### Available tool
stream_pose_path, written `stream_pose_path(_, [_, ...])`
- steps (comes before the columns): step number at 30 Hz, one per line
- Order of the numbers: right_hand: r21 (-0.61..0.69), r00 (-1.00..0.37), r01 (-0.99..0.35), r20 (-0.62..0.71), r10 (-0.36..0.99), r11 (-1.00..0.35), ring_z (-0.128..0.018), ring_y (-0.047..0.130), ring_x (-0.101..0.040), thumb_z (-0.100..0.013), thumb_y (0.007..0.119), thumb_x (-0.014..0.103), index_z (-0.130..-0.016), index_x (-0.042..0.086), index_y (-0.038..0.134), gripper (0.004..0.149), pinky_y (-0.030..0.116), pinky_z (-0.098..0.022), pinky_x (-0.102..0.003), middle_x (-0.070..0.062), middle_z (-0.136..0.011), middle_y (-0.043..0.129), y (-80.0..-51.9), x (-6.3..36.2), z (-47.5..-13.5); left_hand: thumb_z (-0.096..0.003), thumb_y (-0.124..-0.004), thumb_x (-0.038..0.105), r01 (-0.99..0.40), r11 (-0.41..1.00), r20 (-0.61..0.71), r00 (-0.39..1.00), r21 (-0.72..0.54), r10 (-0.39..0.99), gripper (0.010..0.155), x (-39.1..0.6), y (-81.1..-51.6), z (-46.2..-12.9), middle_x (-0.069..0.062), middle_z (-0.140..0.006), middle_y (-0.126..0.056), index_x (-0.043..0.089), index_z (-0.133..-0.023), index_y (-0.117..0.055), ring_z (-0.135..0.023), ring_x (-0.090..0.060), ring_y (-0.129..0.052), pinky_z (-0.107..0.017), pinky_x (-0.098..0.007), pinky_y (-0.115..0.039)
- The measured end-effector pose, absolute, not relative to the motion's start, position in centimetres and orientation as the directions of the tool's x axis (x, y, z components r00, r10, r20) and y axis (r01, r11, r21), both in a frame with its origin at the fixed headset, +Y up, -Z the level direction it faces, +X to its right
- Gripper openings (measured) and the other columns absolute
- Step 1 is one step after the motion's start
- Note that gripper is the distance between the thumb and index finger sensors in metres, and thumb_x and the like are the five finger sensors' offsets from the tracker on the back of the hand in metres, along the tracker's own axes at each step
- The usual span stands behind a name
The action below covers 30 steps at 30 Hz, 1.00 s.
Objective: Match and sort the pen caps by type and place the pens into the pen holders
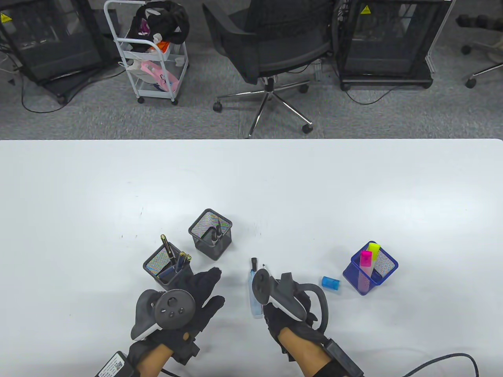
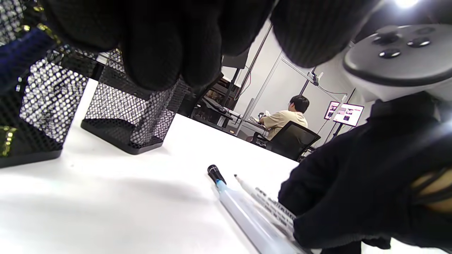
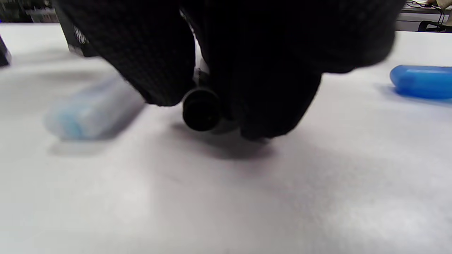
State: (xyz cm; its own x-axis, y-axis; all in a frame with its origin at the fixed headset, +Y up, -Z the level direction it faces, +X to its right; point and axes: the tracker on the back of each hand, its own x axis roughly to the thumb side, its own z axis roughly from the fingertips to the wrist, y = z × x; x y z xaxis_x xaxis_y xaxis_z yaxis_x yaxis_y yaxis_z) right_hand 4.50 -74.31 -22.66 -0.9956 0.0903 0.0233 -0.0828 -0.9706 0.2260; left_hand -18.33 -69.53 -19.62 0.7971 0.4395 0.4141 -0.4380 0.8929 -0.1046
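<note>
My right hand [image 1: 277, 292] is down on the table, and in the right wrist view its fingers [image 3: 275, 88] pinch a thin white pen with a dark butt end [image 3: 201, 110]. The pen's tip [image 1: 263, 268] pokes out past the tracker. Just left of it lies an uncapped pale blue highlighter [image 1: 254, 296] with a black tip. A blue cap [image 1: 330, 284] lies to the right of my hand. My left hand [image 1: 210, 288] hovers with relaxed fingers and holds nothing, beside the near black mesh holder [image 1: 157, 264] of dark blue and gold pens.
A second black mesh holder [image 1: 220, 245] with black pens stands behind the first. A blue mesh holder [image 1: 387, 265] with a pink and a yellow highlighter stands at the right. In the left wrist view a person [image 2: 282, 118] sits at a distant desk.
</note>
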Motion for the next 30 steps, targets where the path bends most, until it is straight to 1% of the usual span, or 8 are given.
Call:
stream_pose_path(5, [0.085,-0.93,-0.345,0.102,0.352,-0.935,-0.039,0.112,-0.029,-0.04,0.097,0.037,-0.086,0.002,0.077,0.06,0.095,-0.025,-0.034,-0.019,-0.062,0.103,-70.5,6.1,-21.6,-0.0472,-0.077,0.047,-0.552,0.818,0.386,0.728,-0.161,0.566,0.067,-18.2,-69.5,-19.7,-0.022,-0.095,-0.086,0.012,-0.104,-0.068,-0.077,-0.043,-0.094,-0.058,-0.07,-0.07])
stream_pose_path(10, [0.058,-0.827,-0.515,0.23,0.513,-0.855,-0.041,0.111,-0.028,-0.041,0.096,0.037,-0.088,0.003,0.075,0.061,0.095,-0.026,-0.034,-0.018,-0.064,0.102,-69.2,6.0,-20.6,-0.0481,-0.075,0.046,-0.702,0.681,0.336,0.603,-0.208,0.724,0.063,-18.1,-69.6,-19.7,-0.021,-0.091,-0.09,0.012,-0.101,-0.073,-0.072,-0.042,-0.097,-0.056,-0.069,-0.073])
stream_pose_path(12, [0.073,-0.778,-0.546,0.326,0.537,-0.835,-0.042,0.111,-0.028,-0.042,0.095,0.037,-0.089,0.004,0.074,0.061,0.095,-0.028,-0.034,-0.018,-0.065,0.101,-69.2,5.5,-20.3,-0.0482,-0.076,0.046,-0.74,0.633,0.303,0.563,-0.228,0.769,0.062,-18.1,-69.8,-19.8,-0.021,-0.091,-0.09,0.012,-0.101,-0.073,-0.071,-0.041,-0.097,-0.055,-0.068,-0.074])
stream_pose_path(14, [0.078,-0.766,-0.558,0.334,0.549,-0.826,-0.044,0.11,-0.028,-0.042,0.094,0.037,-0.089,0.005,0.072,0.061,0.095,-0.029,-0.034,-0.017,-0.066,0.1,-69.2,5.2,-20.0,-0.0479,-0.077,0.045,-0.765,0.597,0.274,0.537,-0.24,0.798,0.062,-18.2,-70.1,-19.8,-0.021,-0.09,-0.091,0.012,-0.1,-0.074,-0.07,-0.041,-0.098,-0.055,-0.068,-0.074])
stream_pose_path(15, [0.09,-0.733,-0.576,0.385,0.562,-0.813,-0.045,0.11,-0.029,-0.043,0.094,0.037,-0.09,0.006,0.072,0.061,0.095,-0.03,-0.034,-0.017,-0.067,0.1,-69.2,4.8,-19.8,-0.0479,-0.078,0.045,-0.781,0.565,0.243,0.513,-0.265,0.823,0.062,-18.1,-70.4,-19.9,-0.022,-0.09,-0.091,0.012,-0.1,-0.074,-0.07,-0.041,-0.098,-0.055,-0.068,-0.074])
stream_pose_path(24, [0.081,-0.673,-0.602,0.485,0.559,-0.794,-0.047,0.11,-0.028,-0.043,0.093,0.037,-0.09,0.005,0.07,0.061,0.095,-0.032,-0.035,-0.016,-0.068,0.099,-69.0,2.4,-18.3,-0.0469,-0.082,0.041,-0.876,0.36,0.084,0.352,-0.32,0.932,0.056,-18.4,-71.7,-20.3,-0.022,-0.086,-0.095,0.012,-0.095,-0.081,-0.066,-0.041,-0.101,-0.053,-0.069,-0.076])
stream_pose_path(28, [0.093,-0.676,-0.591,0.485,0.555,-0.801,-0.052,0.11,-0.029,-0.043,0.093,0.035,-0.091,0.007,0.07,0.06,0.095,-0.035,-0.037,-0.016,-0.072,0.098,-69.0,2.5,-18.3,-0.0483,-0.081,0.038,-0.863,0.374,0.087,0.367,-0.339,0.926,0.053,-18.5,-71.5,-20.4,-0.023,-0.088,-0.094,0.011,-0.094,-0.08,-0.068,-0.043,-0.1,-0.053,-0.07,-0.075])
stream_pose_path(30, [0.073,-0.702,-0.582,0.457,0.546,-0.81,-0.052,0.109,-0.028,-0.043,0.093,0.036,-0.09,0.008,0.071,0.06,0.094,-0.036,-0.038,-0.015,-0.072,0.098,-68.7,3.3,-18.7,-0.0486,-0.081,0.037,-0.855,0.419,0.113,0.405,-0.306,0.907,0.052,-18.7,-71.0,-20.3,-0.023,-0.089,-0.093,0.012,-0.094,-0.078,-0.069,-0.044,-0.101,-0.052,-0.07,-0.076])
